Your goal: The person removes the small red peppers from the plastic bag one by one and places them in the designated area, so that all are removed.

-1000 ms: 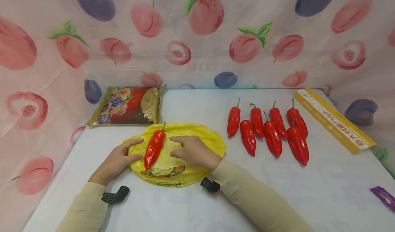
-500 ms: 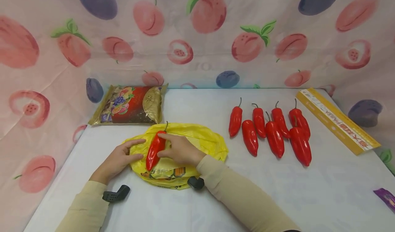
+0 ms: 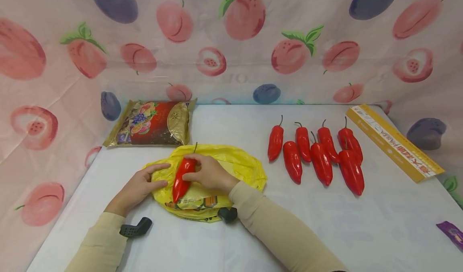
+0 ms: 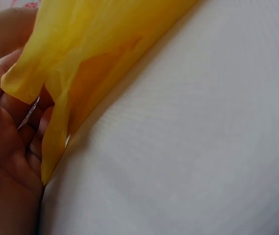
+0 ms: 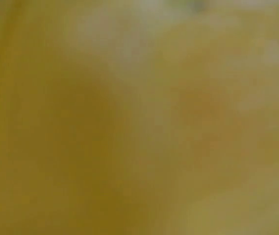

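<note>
On top of a flattened yellow plastic bag (image 3: 246, 169) lies a red pepper (image 3: 181, 185) with a thin dark stem. My right hand (image 3: 209, 174) grips this pepper at its upper part, fingers over the far side and thumb on the near side. At the bag's left edge rests my left hand (image 3: 139, 187), fingers spread loosely and touching the plastic. In the left wrist view, folds of the yellow bag (image 4: 95, 58) hang in front of the left hand's fingers (image 4: 12, 71). Only blurred yellow plastic fills the right wrist view.
Several more red peppers (image 3: 321, 163) lie to the right on the white table (image 3: 253, 240). A red and gold packet (image 3: 155, 123) is at the back left. A yellow pasta box (image 3: 394, 143) slants at the far right, with a purple wrapper (image 3: 450, 234) nearer me.
My right hand has moved left over the bag and taken hold of the red pepper, which has shifted slightly. The left hand has stayed at the bag's edge.
</note>
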Action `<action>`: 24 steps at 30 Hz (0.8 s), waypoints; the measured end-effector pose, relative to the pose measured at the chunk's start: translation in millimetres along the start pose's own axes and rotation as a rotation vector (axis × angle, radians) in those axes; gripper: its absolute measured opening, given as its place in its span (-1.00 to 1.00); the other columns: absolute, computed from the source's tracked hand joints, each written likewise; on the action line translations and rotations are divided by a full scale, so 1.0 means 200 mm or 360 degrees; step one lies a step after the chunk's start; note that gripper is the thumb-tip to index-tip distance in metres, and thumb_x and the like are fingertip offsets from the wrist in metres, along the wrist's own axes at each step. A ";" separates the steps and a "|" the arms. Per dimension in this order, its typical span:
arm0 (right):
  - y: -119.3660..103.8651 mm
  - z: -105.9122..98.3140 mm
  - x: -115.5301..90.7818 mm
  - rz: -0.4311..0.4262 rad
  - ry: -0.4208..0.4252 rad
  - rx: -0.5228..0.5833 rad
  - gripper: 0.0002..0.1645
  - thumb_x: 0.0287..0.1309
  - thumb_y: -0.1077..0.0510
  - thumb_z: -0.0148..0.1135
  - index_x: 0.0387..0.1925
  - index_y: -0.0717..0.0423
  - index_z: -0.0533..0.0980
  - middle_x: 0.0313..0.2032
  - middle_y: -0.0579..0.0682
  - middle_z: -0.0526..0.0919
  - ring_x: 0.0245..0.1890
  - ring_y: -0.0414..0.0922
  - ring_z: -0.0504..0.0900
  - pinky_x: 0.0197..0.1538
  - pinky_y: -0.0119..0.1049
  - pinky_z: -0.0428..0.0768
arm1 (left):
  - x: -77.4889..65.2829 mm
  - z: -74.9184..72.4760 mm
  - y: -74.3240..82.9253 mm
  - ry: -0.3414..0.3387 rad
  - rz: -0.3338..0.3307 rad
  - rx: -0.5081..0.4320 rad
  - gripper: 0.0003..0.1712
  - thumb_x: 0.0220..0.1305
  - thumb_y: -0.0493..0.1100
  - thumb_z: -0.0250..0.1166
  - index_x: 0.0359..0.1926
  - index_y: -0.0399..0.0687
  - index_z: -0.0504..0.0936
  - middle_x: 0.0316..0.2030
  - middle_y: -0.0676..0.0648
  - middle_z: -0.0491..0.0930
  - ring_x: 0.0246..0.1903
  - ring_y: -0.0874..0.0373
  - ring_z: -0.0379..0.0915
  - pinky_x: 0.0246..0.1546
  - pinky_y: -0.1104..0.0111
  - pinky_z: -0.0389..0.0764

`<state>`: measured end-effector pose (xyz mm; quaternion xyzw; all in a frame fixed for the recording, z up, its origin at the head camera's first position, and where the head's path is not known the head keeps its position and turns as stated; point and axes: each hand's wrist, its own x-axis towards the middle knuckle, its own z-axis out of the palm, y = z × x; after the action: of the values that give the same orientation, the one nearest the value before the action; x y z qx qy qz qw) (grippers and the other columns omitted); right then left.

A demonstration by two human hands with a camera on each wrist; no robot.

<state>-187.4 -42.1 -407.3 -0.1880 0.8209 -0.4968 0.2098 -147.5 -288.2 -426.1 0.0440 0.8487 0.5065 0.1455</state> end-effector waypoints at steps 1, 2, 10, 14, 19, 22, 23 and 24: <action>0.00 0.00 0.00 -0.0002 0.0004 0.0016 -0.30 0.22 0.01 0.41 0.38 -0.10 0.42 0.06 -0.06 0.59 -0.08 -0.15 0.55 -0.07 -0.37 0.60 | 0.00 0.00 0.00 0.0001 0.0002 0.0001 -0.32 0.35 -0.09 0.33 0.42 -0.14 0.38 0.45 -0.33 0.16 0.39 -0.28 0.08 0.33 -0.20 0.22; 0.00 0.00 0.00 -0.0004 0.0008 0.0031 -0.30 0.22 0.02 0.41 0.37 -0.09 0.43 0.06 -0.05 0.59 -0.08 -0.15 0.55 -0.08 -0.37 0.60 | 0.00 0.00 0.00 0.0002 0.0006 0.0004 -0.33 0.35 -0.09 0.33 0.42 -0.14 0.38 0.45 -0.33 0.16 0.38 -0.27 0.08 0.32 -0.19 0.23; 0.00 0.00 0.00 -0.0038 0.0028 0.0104 -0.33 0.21 0.09 0.43 0.33 -0.04 0.43 0.03 0.02 0.58 -0.09 -0.09 0.59 -0.22 -0.33 0.69 | 0.00 0.00 0.00 0.0008 0.0017 -0.0010 -0.33 0.36 -0.11 0.32 0.42 -0.15 0.37 0.46 -0.32 0.13 0.39 -0.26 0.10 0.33 -0.14 0.25; -0.01 -0.03 -0.02 -0.0055 0.0045 0.0091 -0.32 0.21 0.11 0.42 0.34 -0.03 0.43 0.00 0.03 0.57 -0.12 -0.06 0.59 -0.30 -0.33 0.70 | 0.00 0.00 0.00 0.0010 -0.0006 -0.0016 -0.32 0.36 -0.10 0.32 0.43 -0.15 0.36 0.47 -0.32 0.11 0.40 -0.27 0.08 0.34 -0.15 0.22; -0.03 -0.09 -0.06 -0.0078 0.0045 0.0037 -0.31 0.23 0.11 0.40 0.37 0.00 0.41 0.00 0.06 0.56 -0.14 -0.05 0.60 -0.35 -0.35 0.70 | 0.00 0.00 0.00 0.0011 0.0006 -0.0005 -0.32 0.35 -0.10 0.33 0.42 -0.17 0.37 0.47 -0.32 0.12 0.39 -0.24 0.10 0.34 -0.06 0.25; -0.04 -0.13 -0.08 -0.0096 0.0066 0.0003 -0.32 0.26 0.12 0.38 0.39 0.00 0.40 0.02 0.09 0.55 -0.15 -0.04 0.62 -0.37 -0.35 0.70 | 0.00 0.00 0.00 0.0020 0.0005 0.0009 -0.33 0.36 -0.09 0.33 0.41 -0.16 0.37 0.47 -0.31 0.13 0.38 -0.20 0.13 0.30 0.23 0.31; -0.04 -0.15 -0.08 -0.0104 0.0076 -0.0003 -0.32 0.27 0.13 0.37 0.39 0.00 0.40 0.03 0.10 0.55 -0.16 -0.03 0.63 -0.37 -0.35 0.70 | 0.00 -0.01 0.00 0.0028 0.0001 0.0011 -0.33 0.35 -0.09 0.33 0.41 -0.16 0.38 0.47 -0.30 0.13 0.37 -0.18 0.14 0.26 0.35 0.32; -0.04 -0.16 -0.08 -0.0114 0.0089 -0.0012 -0.32 0.28 0.13 0.36 0.40 0.00 0.39 0.04 0.12 0.55 -0.16 -0.03 0.64 -0.37 -0.34 0.70 | 0.00 -0.01 0.00 0.0035 -0.0001 0.0007 -0.33 0.35 -0.09 0.32 0.41 -0.17 0.37 0.46 -0.31 0.13 0.37 -0.17 0.14 0.21 0.45 0.31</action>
<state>-189.4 -13.9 -383.7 -0.2042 0.8210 -0.5059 0.1682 -147.6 -290.3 -426.0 0.0386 0.8514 0.5050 0.1362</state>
